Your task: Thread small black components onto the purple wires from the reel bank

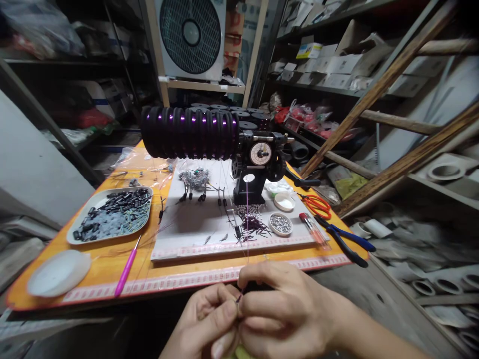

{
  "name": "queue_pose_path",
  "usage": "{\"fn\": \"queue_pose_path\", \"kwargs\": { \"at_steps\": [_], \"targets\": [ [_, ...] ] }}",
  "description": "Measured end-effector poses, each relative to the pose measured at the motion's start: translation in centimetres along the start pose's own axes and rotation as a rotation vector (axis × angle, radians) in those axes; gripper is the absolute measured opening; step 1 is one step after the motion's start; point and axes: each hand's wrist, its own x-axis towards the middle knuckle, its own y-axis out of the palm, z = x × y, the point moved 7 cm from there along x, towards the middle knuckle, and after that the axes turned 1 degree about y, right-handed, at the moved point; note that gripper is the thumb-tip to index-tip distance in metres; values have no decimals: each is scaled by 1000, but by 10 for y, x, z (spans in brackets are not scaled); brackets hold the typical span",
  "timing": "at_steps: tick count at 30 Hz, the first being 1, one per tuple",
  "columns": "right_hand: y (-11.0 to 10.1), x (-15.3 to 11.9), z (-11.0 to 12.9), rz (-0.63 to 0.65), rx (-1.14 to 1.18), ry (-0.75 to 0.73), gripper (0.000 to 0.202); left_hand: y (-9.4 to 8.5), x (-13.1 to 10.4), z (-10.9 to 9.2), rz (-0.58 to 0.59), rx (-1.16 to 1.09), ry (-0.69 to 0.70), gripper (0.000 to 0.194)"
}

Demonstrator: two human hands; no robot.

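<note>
Above the near table edge my left hand [211, 321] and my right hand [286, 306] meet, both with fingers closed. A thin purple line [247, 219] comes down from the winding machine [251, 174] to my right hand's fingertips, which pinch it. Between the fingertips shows a tiny dark reddish piece [238, 299], gripped by my left thumb and forefinger; its kind is too small to tell. Something yellow-green [243, 353] peeks out beneath the hands. The machine carries a ridged black drum [190, 132] with shiny purple bands, and has a round dial [261, 153].
On the white board [194, 229] lie dark purple tube pieces [256, 227] and a dish of metal bits [280, 224]. Blue-handled pliers [346, 239], orange scissors [317, 205], a pink-handled needle tool [127, 269], a filled tray [112, 214] and a white lid [59, 273] surround it.
</note>
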Motion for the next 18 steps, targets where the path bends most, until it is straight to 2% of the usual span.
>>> {"fn": "queue_pose_path", "kwargs": {
  "at_steps": [2, 5, 6, 8, 9, 11, 12, 13, 15, 16, 18],
  "targets": [
    [-3, 4, -4, 7, 58, 69, 9, 1, 0, -3, 3, 14, 11, 35],
    [-12, 8, 1, 17, 116, 9, 19, 2, 0, -9, -3, 166, 123, 37],
    [-14, 8, 2, 22, 142, -2, 23, 1, -1, -15, -27, 278, 231, 35],
    [-16, 7, -2, 12, 203, 69, 26, 3, -10, -34, -128, 628, 578, 24],
    [-15, 7, -8, -8, 243, 146, 25, 7, -18, -42, -191, 838, 790, 18],
    [-12, 6, -22, -98, 326, 340, 21, 20, -35, -48, -298, 1208, 1165, 23],
    [-9, 5, -30, -144, 357, 440, 18, 26, -40, -46, -323, 1354, 1290, 28],
    [-6, 6, -36, -179, 372, 514, 16, 31, -42, -42, -289, 1480, 1385, 32],
    [-1, 10, -41, -215, 334, 560, 15, 39, -41, -33, -164, 1648, 1477, 37],
    [0, 12, -40, -215, 294, 535, 16, 40, -40, -30, -95, 1661, 1467, 37],
    [-1, 14, -37, -207, 246, 467, 14, 30, -36, -37, -144, 1437, 1320, 30]
  ]
}}
